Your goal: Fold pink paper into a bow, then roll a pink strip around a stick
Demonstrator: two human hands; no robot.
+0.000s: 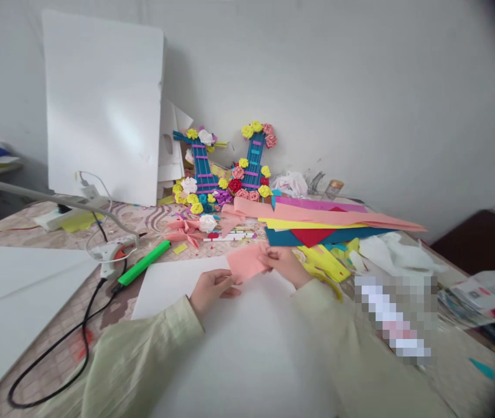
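A small piece of pink crepe paper (247,261) is stretched between my two hands over a white board (238,348). My left hand (212,289) pinches its lower left corner, thumb and finger pressed together. At the right edge, my right hand (287,264) grips the same piece, its fingertips partly covering it. Beyond the hands lie folded pink paper pieces (184,229), a white paper rose (208,222) and several thin white sticks (232,236).
Two guitar shapes with paper roses, one being the right guitar (253,162), lean at the wall. Crepe paper sheets (329,217) lie back right. A green glue gun (143,267), its black cord (85,331) and a power strip (112,255) are left. Yellow scraps (325,261) lie right.
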